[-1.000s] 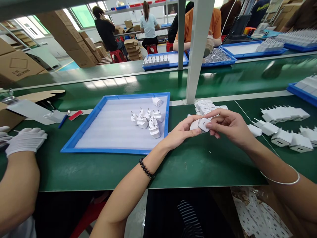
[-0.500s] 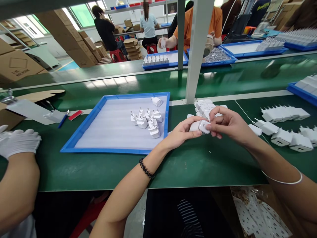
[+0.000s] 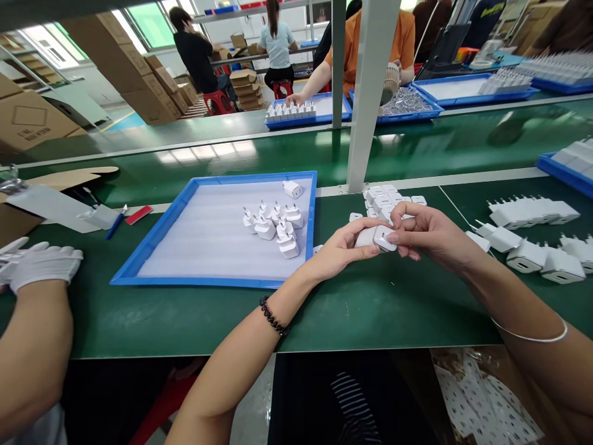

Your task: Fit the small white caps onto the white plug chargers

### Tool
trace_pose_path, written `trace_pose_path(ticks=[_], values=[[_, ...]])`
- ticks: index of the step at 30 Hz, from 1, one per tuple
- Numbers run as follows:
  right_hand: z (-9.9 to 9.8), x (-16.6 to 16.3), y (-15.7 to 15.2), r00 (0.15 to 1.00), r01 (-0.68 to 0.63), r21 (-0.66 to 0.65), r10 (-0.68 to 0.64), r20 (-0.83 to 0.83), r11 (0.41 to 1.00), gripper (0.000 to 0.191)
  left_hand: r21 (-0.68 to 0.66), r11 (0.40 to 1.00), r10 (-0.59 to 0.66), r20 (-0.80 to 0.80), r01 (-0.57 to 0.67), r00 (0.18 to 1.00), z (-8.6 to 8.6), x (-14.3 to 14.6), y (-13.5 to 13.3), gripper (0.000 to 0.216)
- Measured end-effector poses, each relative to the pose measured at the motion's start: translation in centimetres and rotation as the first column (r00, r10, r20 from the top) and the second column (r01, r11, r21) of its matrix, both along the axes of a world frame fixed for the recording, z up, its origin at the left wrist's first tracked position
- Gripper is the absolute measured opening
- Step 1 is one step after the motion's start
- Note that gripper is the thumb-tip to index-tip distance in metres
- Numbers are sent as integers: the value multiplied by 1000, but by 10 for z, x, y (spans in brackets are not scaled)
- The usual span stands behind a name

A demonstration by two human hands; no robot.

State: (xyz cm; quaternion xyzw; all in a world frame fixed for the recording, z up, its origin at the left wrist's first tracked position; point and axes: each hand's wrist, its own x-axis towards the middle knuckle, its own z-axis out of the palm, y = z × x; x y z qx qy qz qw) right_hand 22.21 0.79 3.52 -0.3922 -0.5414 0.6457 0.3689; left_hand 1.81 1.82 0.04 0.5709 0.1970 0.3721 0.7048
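Observation:
A white charger block (image 3: 368, 237) is gripped in my left hand (image 3: 340, 250), with the thumb along its near side. The end face, with a small dark slot, points right. My right hand (image 3: 421, 235) is closed at that end, its thumb and fingers pinching the block's edge. Whether a small piece sits between those fingertips is hidden. Right behind my hands lies a cluster of white charger blocks (image 3: 382, 196), partly covered by my fingers. To the left, a blue-rimmed tray (image 3: 213, 282) holds several white plug chargers (image 3: 265, 228), most with pins up.
White chargers (image 3: 532, 211) stand in rows on the right of the green table (image 3: 370, 315). A metal post (image 3: 364, 123) rises behind my hands. At left are a co-worker's gloved hand (image 3: 46, 266), a blue pen (image 3: 115, 224) and a red piece (image 3: 139, 214).
My hands stay nearly in place, with the charger block turned very slightly. Across the bench, a co-worker's hand has lowered to the tray of chargers. The gloved hand at left has shifted slightly.

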Motion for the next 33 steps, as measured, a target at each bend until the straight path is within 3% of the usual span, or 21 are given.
trace_pose_path(ticks=[13, 33], values=[[3, 5, 1, 996, -71, -57, 74, 42, 996, 38, 0, 999, -39, -2, 39, 999, 0, 2, -1, 38], [1, -1, -3, 998, 4, 19, -5, 69, 1000, 39, 39, 999, -8, -24, 9, 1000, -1, 1, 1, 37]])
